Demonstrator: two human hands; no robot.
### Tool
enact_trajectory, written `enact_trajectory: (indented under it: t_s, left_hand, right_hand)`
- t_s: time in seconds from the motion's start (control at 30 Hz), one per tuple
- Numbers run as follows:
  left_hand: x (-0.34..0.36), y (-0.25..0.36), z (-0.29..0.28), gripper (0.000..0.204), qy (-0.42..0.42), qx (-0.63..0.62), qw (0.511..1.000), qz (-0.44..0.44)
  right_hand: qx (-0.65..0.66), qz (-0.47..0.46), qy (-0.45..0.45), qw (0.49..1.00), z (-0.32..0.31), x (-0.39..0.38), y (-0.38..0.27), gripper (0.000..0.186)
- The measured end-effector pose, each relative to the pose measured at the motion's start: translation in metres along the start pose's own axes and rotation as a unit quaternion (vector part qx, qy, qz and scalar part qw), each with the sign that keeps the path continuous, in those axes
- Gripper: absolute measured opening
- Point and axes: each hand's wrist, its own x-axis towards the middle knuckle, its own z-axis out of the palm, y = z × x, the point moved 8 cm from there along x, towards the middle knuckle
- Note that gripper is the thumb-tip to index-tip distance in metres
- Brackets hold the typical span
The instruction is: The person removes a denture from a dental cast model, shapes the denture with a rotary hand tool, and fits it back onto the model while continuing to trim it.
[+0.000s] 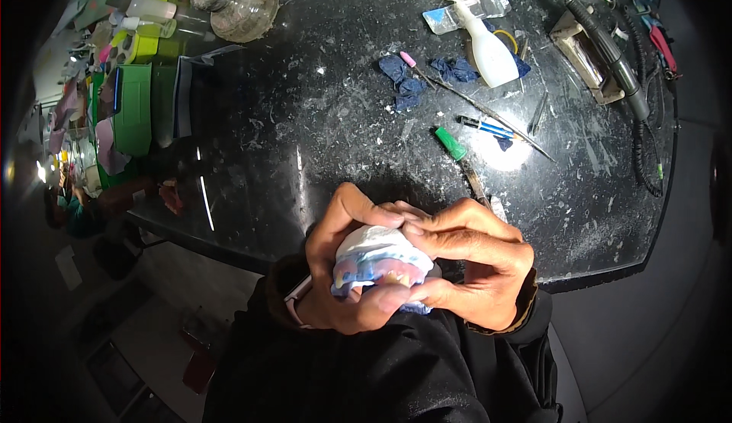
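Close to my body, above the table's near edge, a dental plaster model [375, 241] sits between both hands. Its top is white, with blue areas below, pink gum-like material and a few pale teeth along the front. My left hand [323, 251] wraps its left side, the thumb lying across the lower front. From the right, my right hand [488, 259] grips it with bent fingers on top and the thumb low at the side. The fingers cover much of the model's back and right side. Just beyond my right hand lies a green-handled knife [451, 144].
The black table [252, 110] is dusted white. Ahead are a white squeeze bottle [492, 53], dark blue scraps [404, 80], a thin pink-tipped tool [480, 106] and blue pencils [488, 127]. A black corded handpiece [610, 57] lies right; a glass vessel [244, 12] and green box [133, 110] stand left.
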Motion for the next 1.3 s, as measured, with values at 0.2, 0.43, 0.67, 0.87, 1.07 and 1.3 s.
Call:
enact_trajectory:
  t_s: [0.2,0.43,0.67,0.87,1.07,1.3]
  left_hand:
    - [0.001,0.007,0.000,0.039,-0.005,-0.033,0.997,0.073]
    - [0.006,0.008,0.011,0.041,-0.044,-0.108,0.991,0.067]
    - [0.003,-0.010,0.023,0.064,-0.195,-0.257,0.945,-0.046]
    - [-0.001,-0.019,0.023,0.062,-0.189,-0.178,0.958,-0.119]
    - [0.000,-0.021,0.021,0.061,-0.202,-0.091,0.972,-0.074]
    - [0.004,-0.015,0.024,0.058,-0.218,-0.069,0.973,-0.022]
  right_hand:
    - [0.032,-0.014,-0.008,0.999,0.001,0.002,-0.001,0.041]
    - [0.023,-0.038,-0.002,0.999,0.000,0.002,-0.004,0.040]
    - [0.012,-0.035,0.020,0.999,-0.015,-0.014,-0.004,0.043]
    - [-0.040,-0.028,0.010,0.999,-0.016,-0.019,-0.010,0.044]
    - [-0.039,0.002,0.013,0.999,-0.019,-0.022,-0.007,0.043]
    - [-0.031,-0.042,0.043,0.998,-0.018,-0.025,-0.005,0.047]
